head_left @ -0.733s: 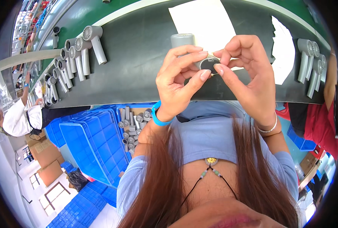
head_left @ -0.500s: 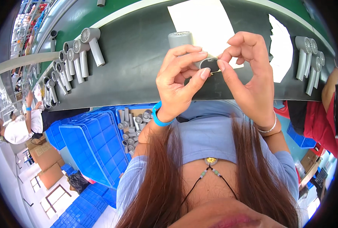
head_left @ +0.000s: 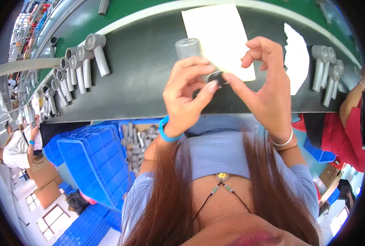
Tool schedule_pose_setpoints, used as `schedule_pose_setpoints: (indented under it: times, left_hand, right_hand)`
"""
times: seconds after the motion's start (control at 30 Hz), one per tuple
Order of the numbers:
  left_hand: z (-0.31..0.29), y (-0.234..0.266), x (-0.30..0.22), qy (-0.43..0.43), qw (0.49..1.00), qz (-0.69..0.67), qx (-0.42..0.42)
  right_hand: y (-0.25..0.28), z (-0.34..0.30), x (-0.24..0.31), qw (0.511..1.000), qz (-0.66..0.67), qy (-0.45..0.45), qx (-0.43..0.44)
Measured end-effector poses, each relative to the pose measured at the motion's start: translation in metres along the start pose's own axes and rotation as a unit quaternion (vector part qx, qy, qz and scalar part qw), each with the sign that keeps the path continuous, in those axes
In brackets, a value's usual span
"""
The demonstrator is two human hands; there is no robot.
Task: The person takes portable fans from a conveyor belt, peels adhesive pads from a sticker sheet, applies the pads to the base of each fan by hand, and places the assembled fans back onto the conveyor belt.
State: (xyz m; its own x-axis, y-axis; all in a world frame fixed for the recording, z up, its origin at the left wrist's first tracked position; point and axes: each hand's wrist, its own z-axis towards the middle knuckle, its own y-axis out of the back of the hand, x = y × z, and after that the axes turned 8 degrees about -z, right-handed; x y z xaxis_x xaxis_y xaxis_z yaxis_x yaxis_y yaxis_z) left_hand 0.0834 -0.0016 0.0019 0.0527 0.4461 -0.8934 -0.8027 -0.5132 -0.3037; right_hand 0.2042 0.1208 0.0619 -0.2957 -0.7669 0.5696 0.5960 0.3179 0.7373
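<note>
My left hand [head_left: 186,90] is closed round a grey handheld fan. Its round head [head_left: 188,49] shows beyond my fingers, with the grille facing up. A dark oval end [head_left: 213,77] of the fan pokes out between my left fingertips and thumb; it is blurred, and my fingers hide most of the rest. Beside it is my right hand [head_left: 266,84], its thumb tip at the edge of the dark end. The right fingers are curled and apart from the thumb, with nothing visible between them.
A white paper sheet [head_left: 223,37] lies behind my hands on the dark bench [head_left: 137,69]. Torn white paper [head_left: 296,61] is at the right. Grey fans stand along the left [head_left: 95,43] and right [head_left: 321,53]. Blue crates [head_left: 94,160] are below left; other people sit at both sides.
My right index finger has parted from the thumb, and the thumb has moved left against the dark end. The left hand and fan have shifted slightly left and tilted.
</note>
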Motion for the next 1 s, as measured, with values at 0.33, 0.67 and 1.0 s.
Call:
schedule_pose_setpoints:
  times: [0.33,0.67,1.0]
  left_hand:
    - [0.002,-0.009,0.004,-0.051,0.992,-0.036,0.111]
    - [0.012,0.000,0.026,-0.088,0.993,0.021,0.078]
    - [-0.001,0.022,0.011,0.009,0.999,0.033,0.000]
  right_hand:
    - [-0.032,0.002,-0.038,0.845,0.461,-0.139,0.231]
    - [-0.040,0.043,-0.052,0.877,0.399,-0.147,0.225]
    - [-0.070,0.221,-0.220,0.980,-0.189,0.013,-0.058]
